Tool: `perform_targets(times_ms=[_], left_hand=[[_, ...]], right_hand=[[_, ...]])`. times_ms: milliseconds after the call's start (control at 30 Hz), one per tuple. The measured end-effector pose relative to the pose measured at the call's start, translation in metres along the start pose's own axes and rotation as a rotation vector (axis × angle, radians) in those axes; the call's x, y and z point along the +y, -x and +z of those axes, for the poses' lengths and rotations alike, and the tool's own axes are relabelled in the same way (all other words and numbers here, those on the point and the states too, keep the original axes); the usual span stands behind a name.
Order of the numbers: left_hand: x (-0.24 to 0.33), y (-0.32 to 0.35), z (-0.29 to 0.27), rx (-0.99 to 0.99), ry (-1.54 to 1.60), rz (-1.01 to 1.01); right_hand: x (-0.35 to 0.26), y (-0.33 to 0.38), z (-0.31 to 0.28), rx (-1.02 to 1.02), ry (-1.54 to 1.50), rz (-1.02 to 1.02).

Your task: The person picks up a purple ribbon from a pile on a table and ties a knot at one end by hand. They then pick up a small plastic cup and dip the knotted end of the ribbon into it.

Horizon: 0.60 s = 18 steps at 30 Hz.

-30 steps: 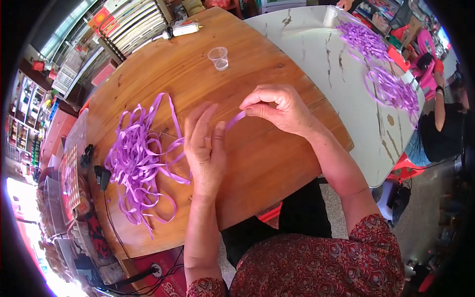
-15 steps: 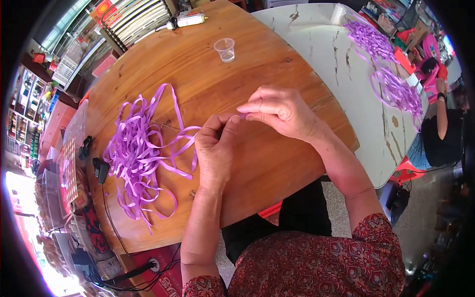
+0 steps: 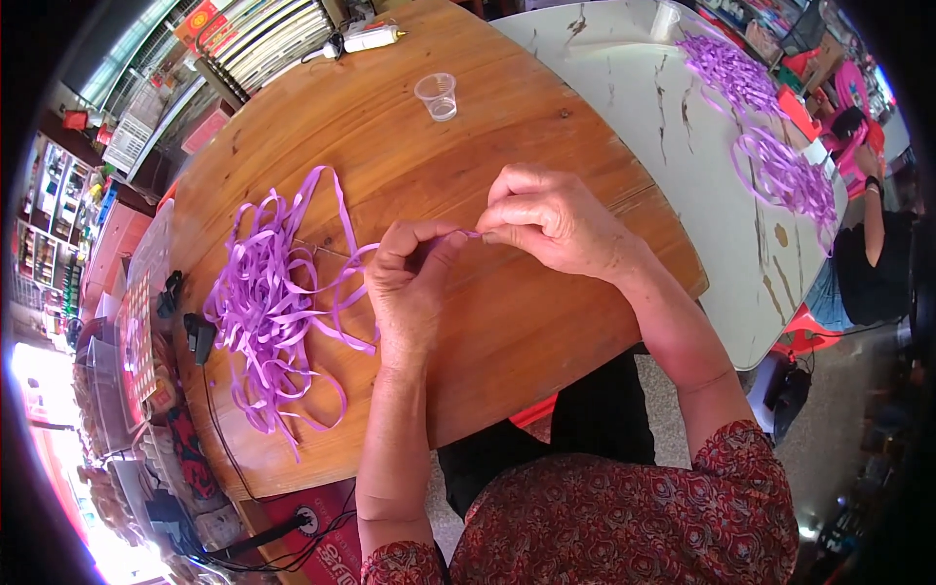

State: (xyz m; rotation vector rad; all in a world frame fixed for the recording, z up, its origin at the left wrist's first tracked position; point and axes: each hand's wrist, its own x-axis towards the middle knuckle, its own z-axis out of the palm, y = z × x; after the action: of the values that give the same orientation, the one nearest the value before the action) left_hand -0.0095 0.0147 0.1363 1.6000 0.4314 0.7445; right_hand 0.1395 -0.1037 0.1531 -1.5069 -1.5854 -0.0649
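My left hand (image 3: 409,283), looser a second ago, now pinches flat purple ribbon (image 3: 472,233), as does my right hand (image 3: 556,222); a short stretch spans between, nearer me than the clear plastic cup (image 3: 438,96); the tangled ribbon heap (image 3: 268,317) lies left.

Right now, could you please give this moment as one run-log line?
left hand: pinching purple ribbon | right hand: pinching it | ribbon pile: on wooden table | clear cup: upright
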Motion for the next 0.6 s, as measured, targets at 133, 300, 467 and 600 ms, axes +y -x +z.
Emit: perform_targets(times_ms=[133, 300, 467, 600], left_hand=[[0.007, 0.001, 0.004, 0.000, 0.206, -0.037], [0.004, 0.003, 0.009, 0.028, 0.445, -0.063], [0.004, 0.006, 0.016, 0.059, 0.423, 0.046], [0.003, 0.005, 0.019, 0.068, 0.386, 0.095]], right_hand=[[-0.002, -0.003, -0.005, -0.143, -0.401, 0.166], [-0.001, -0.001, 0.002, -0.152, -1.010, 0.490], [0.004, 0.002, 0.012, 0.014, -1.498, 0.551], [-0.002, 0.002, 0.015, 0.025, -1.437, 0.577]])
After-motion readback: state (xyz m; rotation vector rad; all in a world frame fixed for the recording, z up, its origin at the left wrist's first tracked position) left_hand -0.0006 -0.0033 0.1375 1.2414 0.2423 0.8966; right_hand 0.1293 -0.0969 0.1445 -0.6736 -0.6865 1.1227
